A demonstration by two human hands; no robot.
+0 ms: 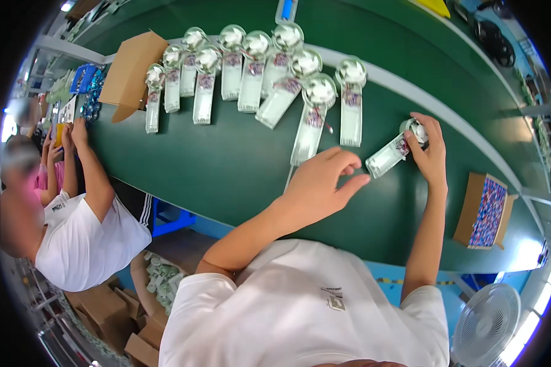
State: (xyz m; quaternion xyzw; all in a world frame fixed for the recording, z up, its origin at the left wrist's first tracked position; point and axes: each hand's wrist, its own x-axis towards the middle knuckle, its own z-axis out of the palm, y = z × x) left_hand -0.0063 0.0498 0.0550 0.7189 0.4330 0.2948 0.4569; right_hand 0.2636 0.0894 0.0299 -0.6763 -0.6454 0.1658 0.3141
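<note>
My right hand [431, 150] grips the round head of a white fan-shaped unit [389, 156], thumb on the near side and fingers round the far side. Its rectangular body points toward my left hand, and dark reddish wires show where head meets body. My left hand [324, 183] hovers beside that body's end, thumb and bent fingers apart, with nothing visible between them. Just beyond, a similar unit [351, 116] lies on the green table, and another one [309, 131] rests at an angle to its left, a thin wire end beside it.
Several more such units [251, 85] lie in a loose group at the far left. An open cardboard box [133, 73] stands beyond them. At right sits a carton of small red and blue parts [487, 211]. A co-worker [92, 238] sits at left; a white fan [487, 321] stands lower right.
</note>
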